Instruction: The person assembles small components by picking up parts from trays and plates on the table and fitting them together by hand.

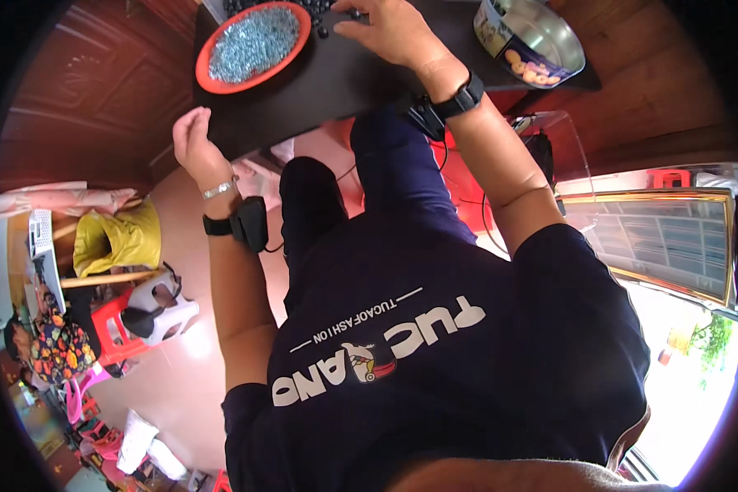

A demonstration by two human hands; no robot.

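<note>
dark table [336, 82] | pinkish floor [187, 279] | left hand [197, 148] loosely curled, empty | right hand [395, 34] half-open, hold unclear

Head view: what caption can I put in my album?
Right hand by black pieces, left hand near a red plate of silvery bits.

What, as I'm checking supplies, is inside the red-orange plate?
A heap of small, shiny silvery-blue pieces sits in the red-orange plate. The heap hides the plate's bottom.
</note>
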